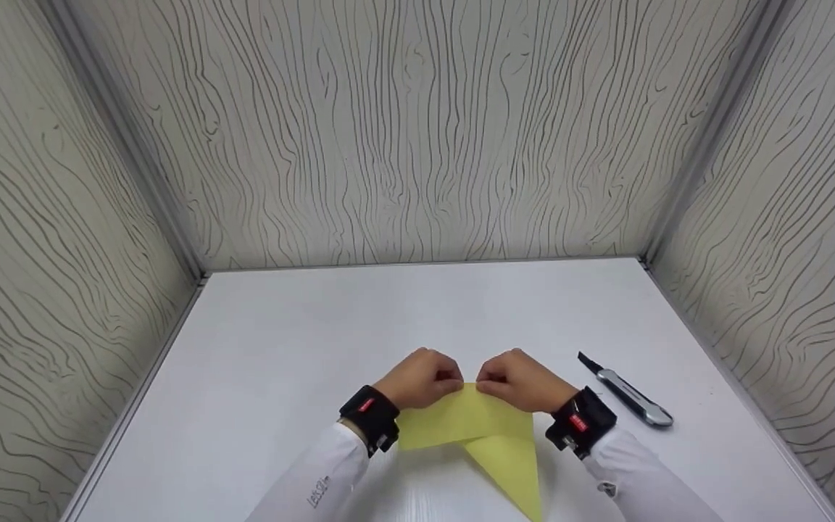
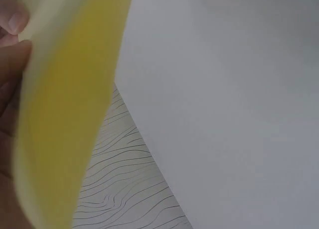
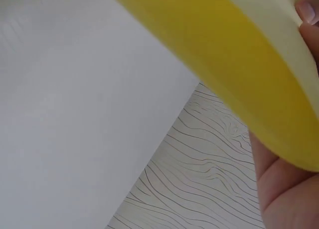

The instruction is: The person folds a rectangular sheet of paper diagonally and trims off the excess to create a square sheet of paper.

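Note:
A folded sheet of yellow paper (image 1: 475,420) is held between both hands near the front of the white table. At its top edge, my left hand (image 1: 421,378) pinches it between thumb and fingers, left of the middle. My right hand (image 1: 526,380) pinches the same edge a short way to the right. One pointed corner of the sheet hangs down toward the lower right. In the left wrist view the yellow paper (image 2: 70,109) curves beside the fingertips. The right wrist view shows the paper (image 3: 224,55) bowed across the palm.
A utility knife (image 1: 631,395) with a grey and black handle lies on the white table (image 1: 280,348), right of the right wrist. Wood-grain patterned panels (image 1: 417,130) stand along the back and both sides. Black bands wrap both wrists.

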The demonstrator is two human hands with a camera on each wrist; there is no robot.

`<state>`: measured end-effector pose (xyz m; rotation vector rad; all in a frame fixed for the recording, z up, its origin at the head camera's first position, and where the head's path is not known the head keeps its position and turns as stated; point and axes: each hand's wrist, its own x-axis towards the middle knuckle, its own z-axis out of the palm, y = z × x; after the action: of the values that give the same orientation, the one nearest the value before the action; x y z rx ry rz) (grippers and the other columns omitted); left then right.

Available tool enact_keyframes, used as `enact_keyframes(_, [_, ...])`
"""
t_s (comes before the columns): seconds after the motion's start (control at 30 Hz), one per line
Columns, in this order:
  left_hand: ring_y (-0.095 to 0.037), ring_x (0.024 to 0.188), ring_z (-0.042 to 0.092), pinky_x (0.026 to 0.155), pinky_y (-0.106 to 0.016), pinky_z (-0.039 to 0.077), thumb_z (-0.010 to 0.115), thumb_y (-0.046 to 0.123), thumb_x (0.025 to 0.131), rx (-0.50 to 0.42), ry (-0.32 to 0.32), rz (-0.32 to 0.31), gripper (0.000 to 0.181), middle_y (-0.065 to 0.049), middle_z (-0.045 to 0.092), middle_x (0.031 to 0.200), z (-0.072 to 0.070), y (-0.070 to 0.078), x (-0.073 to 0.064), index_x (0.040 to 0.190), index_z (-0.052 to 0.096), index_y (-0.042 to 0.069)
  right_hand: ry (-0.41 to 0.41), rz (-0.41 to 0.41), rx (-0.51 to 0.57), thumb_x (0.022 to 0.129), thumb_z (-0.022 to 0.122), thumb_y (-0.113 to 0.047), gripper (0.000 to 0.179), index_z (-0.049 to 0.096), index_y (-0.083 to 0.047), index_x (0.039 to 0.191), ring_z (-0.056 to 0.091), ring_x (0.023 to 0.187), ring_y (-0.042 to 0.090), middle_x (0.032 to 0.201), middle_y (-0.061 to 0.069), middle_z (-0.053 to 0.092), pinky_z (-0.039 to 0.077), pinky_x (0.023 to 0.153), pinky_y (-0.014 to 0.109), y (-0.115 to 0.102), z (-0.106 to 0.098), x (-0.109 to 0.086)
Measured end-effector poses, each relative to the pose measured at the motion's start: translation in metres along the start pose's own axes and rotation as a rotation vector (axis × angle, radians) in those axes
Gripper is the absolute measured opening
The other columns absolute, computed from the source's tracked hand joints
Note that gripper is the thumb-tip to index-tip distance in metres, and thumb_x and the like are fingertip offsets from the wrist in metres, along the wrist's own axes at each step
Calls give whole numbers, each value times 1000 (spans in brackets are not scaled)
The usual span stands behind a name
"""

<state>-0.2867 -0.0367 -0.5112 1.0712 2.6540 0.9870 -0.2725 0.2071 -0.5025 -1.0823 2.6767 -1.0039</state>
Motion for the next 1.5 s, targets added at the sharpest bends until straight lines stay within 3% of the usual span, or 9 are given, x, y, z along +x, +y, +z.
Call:
enact_keyframes(0.17, [0,74,52,71,-17,46,72,9,102,-21,-15,15,14,-1,75,84,-1,-1,0,94,82,5,22,-23,13,100,75,-7,14,83,-5,89,55,72,-4,80,3,78,47,66,19,3,1,1])
enact_keyframes(0.3, [0,76,53,73,-18,46,72,10,103,-30,-26,31,14,-4,77,87,-5,-5,-1,96,82,4,20,18,94,101,76,-11,15,84,-5,90,57,74,-2,82,5,79,48,68,19,8,-2,-1])
enact_keyframes(0.57, [-1,73,54,71,-19,45,72,9,103,-92,-28,-23,15,-3,76,85,-14,-13,-6,95,83,4,26,79,247,98,77,-7,11,83,1,92,61,74,0,84,16,80,51,69,19,18,-10,-8])
enact_keyframes(0.73, [-1,72,53,70,-18,44,71,11,104,-106,-39,-11,16,-3,76,85,-16,-13,-6,96,83,3,14,91,287,99,75,-7,13,82,3,95,63,72,0,84,19,79,52,68,19,18,-10,-8])
enact_keyframes(0.97, [-2,72,52,70,-20,43,71,10,104,-119,-20,-48,17,4,70,81,-23,-18,-11,93,83,4,17,136,340,102,72,-5,14,80,6,102,66,68,5,87,22,79,55,63,20,20,-15,-13])
enact_keyframes(1.2, [0,71,52,68,-18,43,74,15,103,-157,-52,-70,17,7,69,78,-27,-25,-15,95,84,4,9,93,374,101,72,-5,15,79,8,97,66,65,4,82,26,77,57,62,20,24,-20,-18])
enact_keyframes(1.37, [-2,71,54,66,-18,45,78,13,100,-157,-52,-104,15,4,73,78,-32,-32,-20,92,85,5,13,94,361,102,71,-4,15,80,7,97,67,65,3,83,25,78,59,63,23,29,-24,-23])
enact_keyframes(1.5, [-2,72,56,68,-18,46,78,12,100,-173,-43,-70,15,-1,76,79,-34,-32,-23,90,85,4,11,95,376,103,71,-6,15,80,6,102,68,67,3,87,25,79,60,64,23,31,-24,-24])
